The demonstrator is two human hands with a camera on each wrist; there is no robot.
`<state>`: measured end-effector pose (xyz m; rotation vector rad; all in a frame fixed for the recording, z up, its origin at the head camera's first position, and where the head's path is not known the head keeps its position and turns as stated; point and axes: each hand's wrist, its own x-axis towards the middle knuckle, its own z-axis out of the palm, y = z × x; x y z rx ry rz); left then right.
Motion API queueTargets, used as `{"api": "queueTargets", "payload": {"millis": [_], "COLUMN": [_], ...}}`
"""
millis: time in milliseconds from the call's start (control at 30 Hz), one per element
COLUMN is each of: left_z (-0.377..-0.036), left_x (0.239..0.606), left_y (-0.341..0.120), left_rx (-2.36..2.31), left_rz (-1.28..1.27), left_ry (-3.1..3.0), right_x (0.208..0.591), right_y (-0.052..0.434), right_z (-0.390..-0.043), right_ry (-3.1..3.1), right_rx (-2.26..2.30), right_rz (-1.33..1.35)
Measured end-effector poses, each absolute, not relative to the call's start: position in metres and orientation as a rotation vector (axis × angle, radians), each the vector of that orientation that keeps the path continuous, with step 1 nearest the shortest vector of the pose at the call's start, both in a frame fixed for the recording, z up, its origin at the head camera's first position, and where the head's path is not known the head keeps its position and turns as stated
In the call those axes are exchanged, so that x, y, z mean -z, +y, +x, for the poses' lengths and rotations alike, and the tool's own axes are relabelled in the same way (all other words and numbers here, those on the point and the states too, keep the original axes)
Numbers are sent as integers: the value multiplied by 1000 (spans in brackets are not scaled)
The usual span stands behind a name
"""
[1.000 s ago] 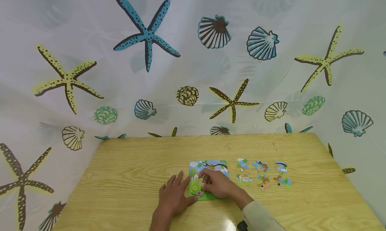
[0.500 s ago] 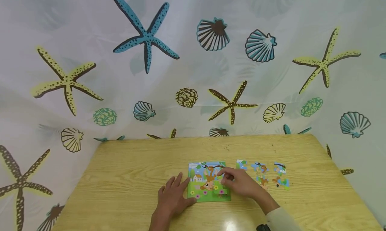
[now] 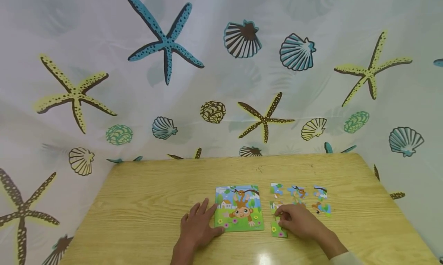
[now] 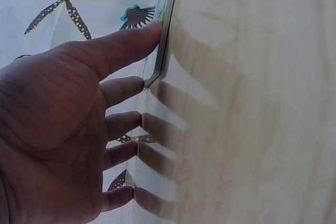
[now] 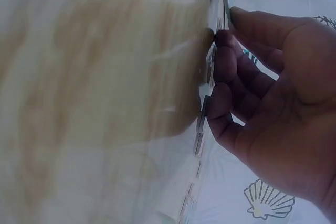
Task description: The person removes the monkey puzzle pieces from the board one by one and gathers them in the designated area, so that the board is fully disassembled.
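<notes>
A square picture board (image 3: 240,224) with a monkey scene lies flat on the table. My left hand (image 3: 197,226) rests at its left side, fingers spread and fairly straight. In the left wrist view the thumb and index fingertip touch the board's edge (image 4: 164,35). Right of the board, my right hand (image 3: 300,222) pinches a green jigsaw piece (image 3: 278,231) with flowers between thumb and fingers. From the right wrist camera that piece (image 5: 226,6) appears edge-on at the thumb tip. Whether it touches the table cannot be told.
Several loose jigsaw pieces lie in rows right of the board, including a house piece (image 3: 275,205), a branch piece (image 3: 320,192) and one with part of a monkey's face (image 3: 321,209). My right hand partly covers some. A curtain (image 3: 194,134) printed with shells and starfish surrounds the wooden table (image 3: 145,203).
My right hand has moved right with the green piece, from over the board's lower left, past its right edge, to below the loose pieces. The left hand has stayed at the board.
</notes>
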<state>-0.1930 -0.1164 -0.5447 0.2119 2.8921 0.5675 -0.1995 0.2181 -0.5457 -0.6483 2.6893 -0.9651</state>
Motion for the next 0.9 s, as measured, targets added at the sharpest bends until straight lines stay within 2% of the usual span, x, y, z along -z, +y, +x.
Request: {"api": "queueTargets", "payload": {"millis": [267,633,900], "left_z": [-192,-192,-194], "left_x": [546,543,546], "left_y": [-115,-115,-116], "left_rx": [-559,-571,-554], "left_rz": [202,196,190], "left_ry": [2890,2890,2889], "right_x": [544,533,534], "right_y": [207,145,118], "right_z": [-199,-214,-220], "right_ry": [2798,2694,2708], "right_rx": [895,921,843], "right_rz": [-669,-768,-898]}}
